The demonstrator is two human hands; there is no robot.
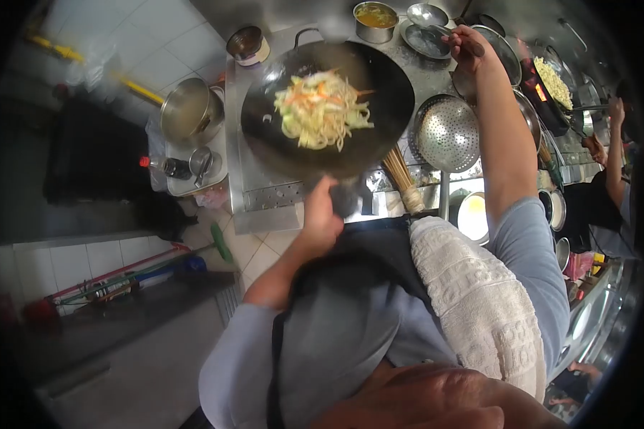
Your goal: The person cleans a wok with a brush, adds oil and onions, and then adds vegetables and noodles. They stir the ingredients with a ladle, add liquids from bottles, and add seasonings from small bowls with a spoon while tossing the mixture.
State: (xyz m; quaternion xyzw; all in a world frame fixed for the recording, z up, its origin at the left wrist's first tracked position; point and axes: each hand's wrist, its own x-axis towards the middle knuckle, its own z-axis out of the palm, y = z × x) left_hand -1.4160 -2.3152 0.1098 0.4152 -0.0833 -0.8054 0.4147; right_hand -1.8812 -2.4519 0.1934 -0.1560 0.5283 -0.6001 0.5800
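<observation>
A large black wok (265,154) holds noodles with shredded vegetables (322,111), some orange and some pale green. At the wok's near edge, my left hand (323,218) is closed on it with the thumb up; the grip itself is partly blurred. My right hand (471,50) reaches to the far side, its fingers wrapped round the handle of a metal ladle (428,16). The ladle's bowl hangs over a metal dish (426,41), beside a pot of yellowish liquid (376,23).
A perforated strainer (447,134) and a bamboo brush (402,179) lie right of the wok. Left are a metal bowl (187,111) and a dark bottle with a red cap (170,167). At far right, another person's hand (615,111) is by a second wok (569,107).
</observation>
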